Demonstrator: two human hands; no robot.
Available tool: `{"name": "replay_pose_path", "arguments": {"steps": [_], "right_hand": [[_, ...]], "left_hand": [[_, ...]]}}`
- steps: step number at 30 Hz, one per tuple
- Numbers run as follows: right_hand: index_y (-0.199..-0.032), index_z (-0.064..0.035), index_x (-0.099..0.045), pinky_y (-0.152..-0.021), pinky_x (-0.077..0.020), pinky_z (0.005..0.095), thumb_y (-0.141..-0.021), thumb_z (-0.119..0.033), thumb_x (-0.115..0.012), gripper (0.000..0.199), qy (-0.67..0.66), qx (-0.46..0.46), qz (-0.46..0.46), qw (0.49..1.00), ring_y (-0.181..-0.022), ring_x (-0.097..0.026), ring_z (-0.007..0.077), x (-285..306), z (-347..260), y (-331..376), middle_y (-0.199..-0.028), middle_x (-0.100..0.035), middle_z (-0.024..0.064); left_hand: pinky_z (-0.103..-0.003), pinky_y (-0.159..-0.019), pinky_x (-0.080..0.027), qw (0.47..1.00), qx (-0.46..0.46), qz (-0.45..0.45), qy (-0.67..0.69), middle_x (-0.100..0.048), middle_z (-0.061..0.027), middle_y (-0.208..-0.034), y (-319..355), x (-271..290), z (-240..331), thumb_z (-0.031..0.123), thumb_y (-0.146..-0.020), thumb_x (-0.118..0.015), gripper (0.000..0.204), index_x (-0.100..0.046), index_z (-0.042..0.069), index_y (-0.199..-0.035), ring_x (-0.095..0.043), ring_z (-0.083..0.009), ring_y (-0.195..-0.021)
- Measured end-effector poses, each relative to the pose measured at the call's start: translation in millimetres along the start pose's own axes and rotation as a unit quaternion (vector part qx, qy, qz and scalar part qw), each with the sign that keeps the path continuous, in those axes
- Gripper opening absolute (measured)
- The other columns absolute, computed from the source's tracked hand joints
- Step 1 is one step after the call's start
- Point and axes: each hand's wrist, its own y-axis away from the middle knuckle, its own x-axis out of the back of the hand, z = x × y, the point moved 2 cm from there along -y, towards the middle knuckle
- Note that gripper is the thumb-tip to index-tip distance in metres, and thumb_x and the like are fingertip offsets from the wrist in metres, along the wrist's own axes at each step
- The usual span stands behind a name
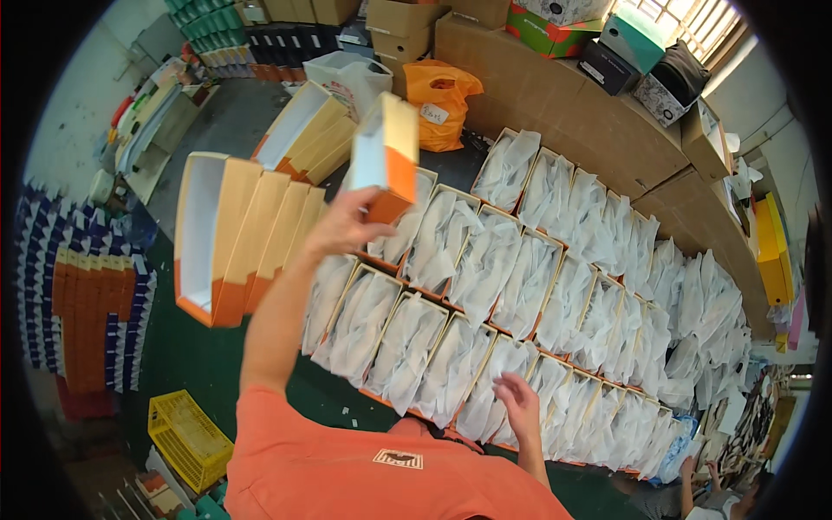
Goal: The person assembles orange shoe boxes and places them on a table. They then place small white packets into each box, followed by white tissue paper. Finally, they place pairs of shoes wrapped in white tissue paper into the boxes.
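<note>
My left hand (348, 227) is raised on an outstretched arm, its fingers closed on the lower end of an open shoe box (400, 169), tan and orange with a pale inside. Slight blur softens this box. It is held above the left end of several rows of open boxes filled with white tissue-wrapped bundles (442, 238). Over the nearest row hovers my right hand (518, 400), fingers apart and nothing in it. Beside my left forearm stands a stack of nested empty boxes (244, 230), with a second nested stack (316, 130) behind it.
An orange plastic bag (442, 104) and a white bag (347, 76) lie beyond the rows. Large cardboard (555, 104) borders the far side. A yellow crate (189, 438) sits at lower left, near stacked blue and orange boxes (82, 295). Another person's hand (687, 470) shows at lower right.
</note>
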Motion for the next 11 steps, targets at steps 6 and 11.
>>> {"name": "replay_pose_path", "arguments": {"steps": [6, 11], "right_hand": [[-0.149, -0.0129, -0.035, -0.105, -0.0443, 0.0462, -0.09, -0.059, -0.057, 0.079, -0.484, 0.047, -0.174, 0.856, -0.127, -0.052, 0.0299, -54, -62, 18, -0.142, -0.05, 0.0126], [-0.15, -0.0231, -0.035, -0.111, -0.0408, 0.0467, -0.088, -0.062, -0.055, 0.076, -0.342, 0.044, -0.144, 0.928, -0.131, -0.049, 0.0295, -14, -1, 56, -0.146, -0.047, 0.0081]], "left_hand": [[-0.042, -0.073, -0.05, 0.957, -0.255, -0.095, -0.102, -0.056, -0.0073, -0.085, 145, -230, 60, 0.005, -0.07, -0.074, 0.021, -0.056, 0.006, -0.083, -0.058, -0.0315, -0.084], [-0.04, -0.088, -0.049, 0.952, -0.265, -0.059, -0.142, -0.06, -0.0114, -0.108, 228, -297, 32, 0.016, -0.075, -0.077, 0.037, -0.065, 0.013, -0.109, -0.058, -0.0328, -0.101]]}}
